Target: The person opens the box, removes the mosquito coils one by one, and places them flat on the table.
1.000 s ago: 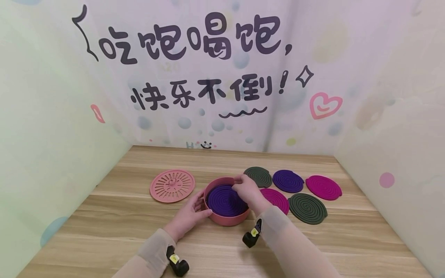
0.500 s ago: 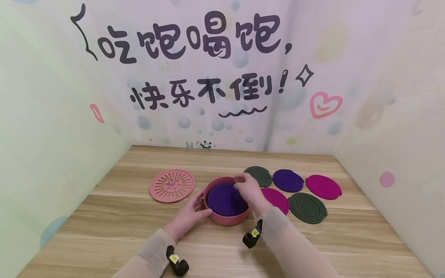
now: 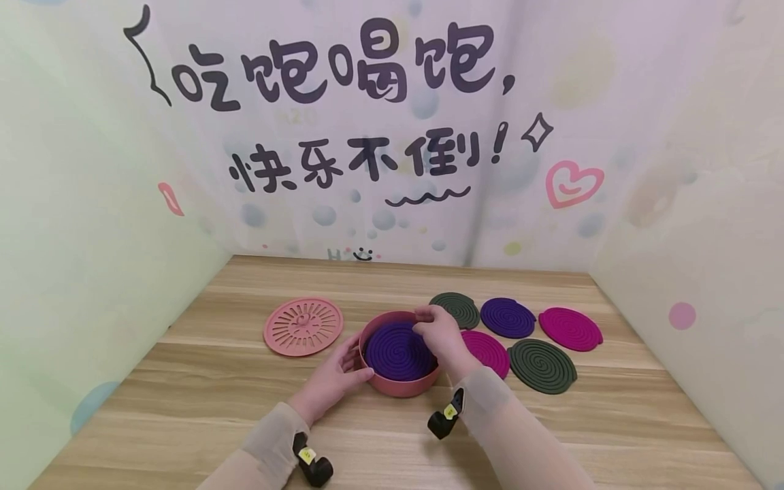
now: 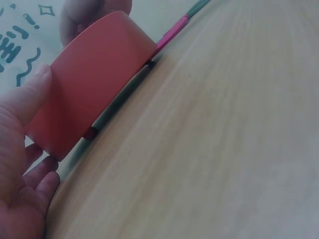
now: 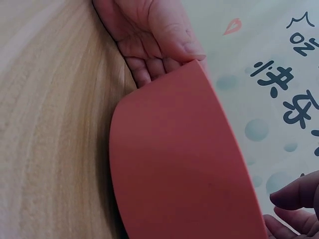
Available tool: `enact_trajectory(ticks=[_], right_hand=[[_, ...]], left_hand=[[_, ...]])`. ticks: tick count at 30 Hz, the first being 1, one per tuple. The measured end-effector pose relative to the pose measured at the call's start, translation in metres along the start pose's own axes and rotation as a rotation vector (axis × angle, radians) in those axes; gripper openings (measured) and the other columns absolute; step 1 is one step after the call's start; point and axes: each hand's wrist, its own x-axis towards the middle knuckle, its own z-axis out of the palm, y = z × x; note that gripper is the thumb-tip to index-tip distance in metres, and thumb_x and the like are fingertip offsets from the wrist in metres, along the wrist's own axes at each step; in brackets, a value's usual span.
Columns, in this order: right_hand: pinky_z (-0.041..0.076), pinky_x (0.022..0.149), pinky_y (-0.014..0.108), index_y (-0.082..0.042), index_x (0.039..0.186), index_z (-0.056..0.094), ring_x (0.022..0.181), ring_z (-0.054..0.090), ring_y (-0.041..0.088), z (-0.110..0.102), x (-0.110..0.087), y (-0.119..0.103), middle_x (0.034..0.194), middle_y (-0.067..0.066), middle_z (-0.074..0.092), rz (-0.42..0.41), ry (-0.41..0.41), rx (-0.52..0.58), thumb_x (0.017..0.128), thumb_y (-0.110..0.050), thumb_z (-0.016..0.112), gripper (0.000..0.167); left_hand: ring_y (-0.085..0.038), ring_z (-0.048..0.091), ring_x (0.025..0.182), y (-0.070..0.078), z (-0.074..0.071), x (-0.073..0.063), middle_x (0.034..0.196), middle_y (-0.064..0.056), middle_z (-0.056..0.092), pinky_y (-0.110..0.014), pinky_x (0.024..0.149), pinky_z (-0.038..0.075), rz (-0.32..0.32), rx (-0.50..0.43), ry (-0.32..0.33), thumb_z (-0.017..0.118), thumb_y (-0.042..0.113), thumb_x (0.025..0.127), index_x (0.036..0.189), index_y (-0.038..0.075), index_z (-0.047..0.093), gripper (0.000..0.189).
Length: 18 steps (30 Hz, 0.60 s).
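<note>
A round pink mosquito coil box (image 3: 399, 386) stands on the wooden table, with a purple mosquito coil (image 3: 398, 352) lying inside it. My left hand (image 3: 331, 381) grips the box's left side, its thumb along the front wall; the left wrist view shows the thumb (image 4: 31, 94) against the wall and the fingers around the lower edge. Over the box's right rim is my right hand (image 3: 439, 333), partly covering the coil's right edge. In the right wrist view its thumb (image 5: 296, 191) stands apart from the fingers, whose tips are hidden behind the wall.
A pink slotted lid (image 3: 303, 327) lies to the left. Right of the box are several loose coils: green (image 3: 456, 309), purple (image 3: 508, 318), magenta (image 3: 571, 329), another magenta (image 3: 486, 352) partly behind the right wrist, and another green (image 3: 543, 367). A printed curtain (image 3: 367, 224) hangs behind.
The right hand has shifted very slightly over the box rim, showing a little more of the coil. The left hand and box have hardly moved.
</note>
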Motion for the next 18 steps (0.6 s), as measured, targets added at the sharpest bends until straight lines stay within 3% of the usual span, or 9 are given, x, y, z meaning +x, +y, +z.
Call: enact_trajectory(ticks=[18], right_hand=[[0.046, 0.099, 0.047, 0.0, 0.121, 0.059, 0.112, 0.057, 0.03, 0.0022, -0.0005, -0.0011, 0.116, 0.013, 0.063, -0.025, -0.018, -0.008, 0.09, -0.002, 0.058, 0.032]], left_hand=[[-0.036, 0.039, 0.134, 0.0017, 0.0001, -0.0014, 0.146, -0.021, 0.04, -0.046, 0.109, 0.035, 0.0, 0.008, 0.0, 0.073, 0.018, 0.087, 0.151, 0.008, 0.027, 0.08]])
